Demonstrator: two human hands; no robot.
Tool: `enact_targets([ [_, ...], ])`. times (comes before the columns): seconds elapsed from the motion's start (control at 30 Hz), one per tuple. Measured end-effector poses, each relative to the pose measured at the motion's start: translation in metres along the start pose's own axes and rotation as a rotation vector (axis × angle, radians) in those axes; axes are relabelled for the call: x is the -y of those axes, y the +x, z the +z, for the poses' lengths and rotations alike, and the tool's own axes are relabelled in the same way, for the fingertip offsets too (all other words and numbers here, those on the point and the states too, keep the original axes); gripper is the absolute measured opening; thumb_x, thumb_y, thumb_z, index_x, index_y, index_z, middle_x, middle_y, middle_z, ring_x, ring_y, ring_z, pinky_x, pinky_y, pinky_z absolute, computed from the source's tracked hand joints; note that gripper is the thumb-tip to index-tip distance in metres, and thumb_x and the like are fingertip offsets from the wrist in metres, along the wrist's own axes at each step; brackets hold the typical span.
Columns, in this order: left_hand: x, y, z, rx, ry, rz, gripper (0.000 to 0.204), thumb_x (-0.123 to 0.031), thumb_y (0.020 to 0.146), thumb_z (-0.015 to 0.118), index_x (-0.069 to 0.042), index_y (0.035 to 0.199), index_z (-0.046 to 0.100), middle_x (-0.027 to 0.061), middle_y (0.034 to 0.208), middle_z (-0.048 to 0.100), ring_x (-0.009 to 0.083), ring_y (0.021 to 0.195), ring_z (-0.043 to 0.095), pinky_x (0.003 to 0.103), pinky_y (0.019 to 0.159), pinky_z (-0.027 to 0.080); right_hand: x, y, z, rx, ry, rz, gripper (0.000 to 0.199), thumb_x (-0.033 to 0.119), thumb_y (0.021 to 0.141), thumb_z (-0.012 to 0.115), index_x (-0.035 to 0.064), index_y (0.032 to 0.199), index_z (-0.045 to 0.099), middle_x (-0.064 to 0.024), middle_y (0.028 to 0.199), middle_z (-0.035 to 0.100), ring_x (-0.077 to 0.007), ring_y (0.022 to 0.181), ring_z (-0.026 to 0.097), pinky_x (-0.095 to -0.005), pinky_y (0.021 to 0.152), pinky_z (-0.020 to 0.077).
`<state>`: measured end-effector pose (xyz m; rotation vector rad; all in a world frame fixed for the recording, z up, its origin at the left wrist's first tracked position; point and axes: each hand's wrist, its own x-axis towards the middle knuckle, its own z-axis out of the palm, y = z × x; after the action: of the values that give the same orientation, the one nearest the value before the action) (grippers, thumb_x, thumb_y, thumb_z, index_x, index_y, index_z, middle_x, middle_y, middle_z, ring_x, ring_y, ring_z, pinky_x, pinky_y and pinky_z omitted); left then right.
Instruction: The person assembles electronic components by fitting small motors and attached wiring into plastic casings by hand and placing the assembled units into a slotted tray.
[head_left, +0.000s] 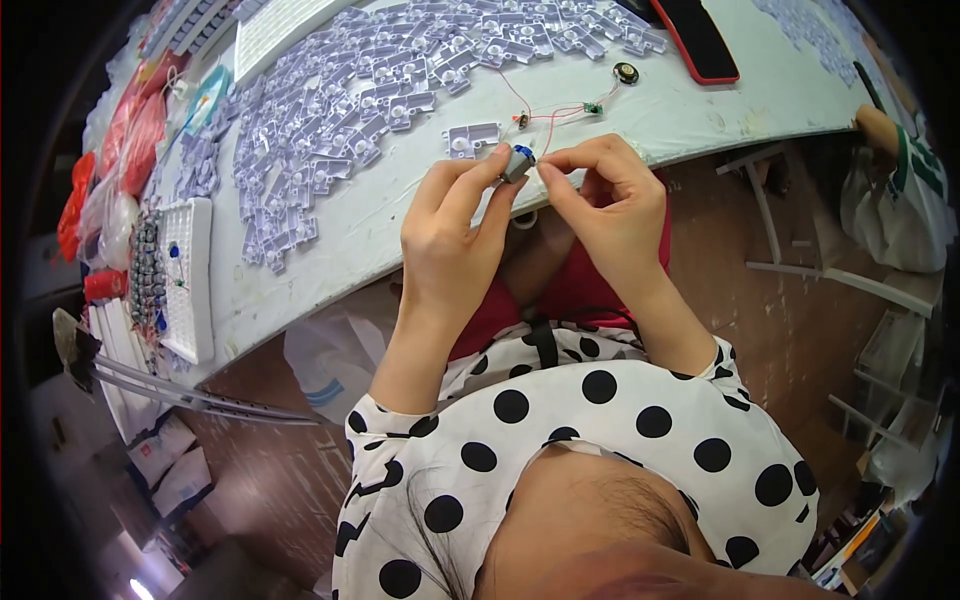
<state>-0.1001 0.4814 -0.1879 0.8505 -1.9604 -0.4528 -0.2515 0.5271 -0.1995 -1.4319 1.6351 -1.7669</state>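
Near the table's front edge, my left hand (450, 225) grips a small motor (517, 164), grey-bodied with a blue end. My right hand (618, 205) is pinched close beside the blue end, on what looks like a thin red wire (549, 130); its tip is hidden by the fingers. The wires run to a small green circuit board (592, 107) and a little orange-and-green part (521, 120). A round black speaker (626, 73) lies at their far end. Just beyond my left fingers rests a single pale plastic housing (470, 139).
Many pale plastic housings (370, 75) spread over the white table (375, 210). A red-cased phone (697, 40) lies at the back right. At left stand a white tray (190, 335), rows of motors (145, 250) and plastic bags (145, 140). Another person's arm (880, 132) shows at right.
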Motion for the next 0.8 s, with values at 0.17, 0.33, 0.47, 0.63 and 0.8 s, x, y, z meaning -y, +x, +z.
enact_targets([
  [0.17, 0.001, 0.001, -0.004, 0.057, -0.117, -0.064, 0.033, 0.004, 0.079, 0.078, -0.003, 0.111, 0.073, 0.0097, 0.091, 0.069, 0.021, 0.081, 0.069, 0.031, 0.07, 0.055, -0.008, 0.01, -0.014, 0.099, 0.121, 0.13, 0.008, 0.009, 0.08, 0.08, 0.0055, 0.085, 0.075, 0.0015, 0.083, 0.068, -0.0016, 0.057, 0.045, -0.0191, 0.051, 0.035],
  [0.33, 0.005, 0.004, -0.007, 0.115, -0.179, -0.122, 0.032, 0.002, 0.079, 0.078, -0.003, 0.11, 0.073, 0.0091, 0.092, 0.069, 0.0183, 0.082, 0.069, 0.029, 0.073, 0.054, -0.017, 0.019, -0.026, 0.178, 0.127, 0.263, 0.012, 0.011, 0.081, 0.081, 0.0089, 0.091, 0.075, 0.0044, 0.085, 0.067, -0.0006, 0.06, 0.04, -0.0182, 0.054, 0.0314],
  [0.47, 0.007, 0.005, -0.01, 0.149, -0.191, -0.147, 0.032, 0.001, 0.079, 0.078, -0.004, 0.111, 0.073, 0.0089, 0.092, 0.069, 0.0184, 0.082, 0.068, 0.03, 0.074, 0.054, -0.01, 0.026, -0.031, 0.117, 0.121, 0.043, 0.021, 0.009, 0.084, 0.077, 0.0073, 0.105, 0.075, 0.0026, 0.09, 0.068, -0.002, 0.06, 0.042, -0.0183, 0.056, 0.0356],
  [0.63, 0.008, 0.005, -0.013, 0.174, -0.186, -0.134, 0.034, 0.001, 0.078, 0.078, -0.008, 0.11, 0.074, 0.0071, 0.093, 0.066, 0.0204, 0.087, 0.066, 0.031, 0.074, 0.053, 0.006, 0.032, -0.031, 0.475, 0.12, 0.082, 0.024, 0.009, 0.086, 0.075, 0.0067, 0.11, 0.074, -0.0006, 0.093, 0.071, -0.0037, 0.059, 0.046, -0.0207, 0.055, 0.0398],
  [0.8, 0.013, 0.003, -0.014, 0.179, -0.115, -0.034, 0.039, 0.002, 0.073, 0.079, -0.012, 0.11, 0.075, 0.0048, 0.096, 0.064, 0.0233, 0.091, 0.058, 0.034, 0.077, 0.049, 0.002, 0.038, -0.032, 0.596, 0.157, 0.271, 0.02, 0.011, 0.086, 0.075, 0.0075, 0.106, 0.076, 0.0029, 0.08, 0.069, -0.0021, 0.058, 0.043, -0.0191, 0.054, 0.0363],
])
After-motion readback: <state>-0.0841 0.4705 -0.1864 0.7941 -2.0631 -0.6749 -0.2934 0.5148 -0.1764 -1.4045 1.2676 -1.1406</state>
